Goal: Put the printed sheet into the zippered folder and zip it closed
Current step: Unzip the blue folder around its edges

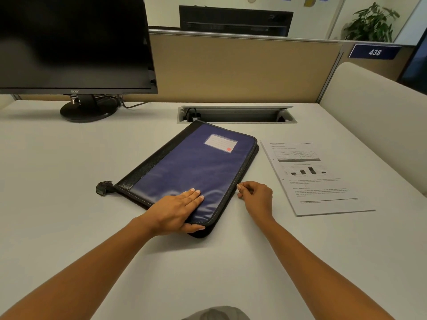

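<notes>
A blue zippered folder (194, 165) with black edging and a white label lies flat and slanted in the middle of the desk. My left hand (175, 211) rests on its near corner, fingers straight on the cover and thumb under the edge. My right hand (255, 196) is at the folder's right edge and pinches the small zipper pull (238, 185) between thumb and fingers. The printed sheet (316, 179), with a table, a bar chart and text, lies flat on the desk to the right of the folder, apart from it.
A black monitor (74, 42) on a round stand sits at the back left. A cable tray slot (235, 114) is set into the desk behind the folder. A beige partition (242, 68) closes the back and a cream panel (381, 116) the right side. A black strap end (104, 188) sticks out left of the folder.
</notes>
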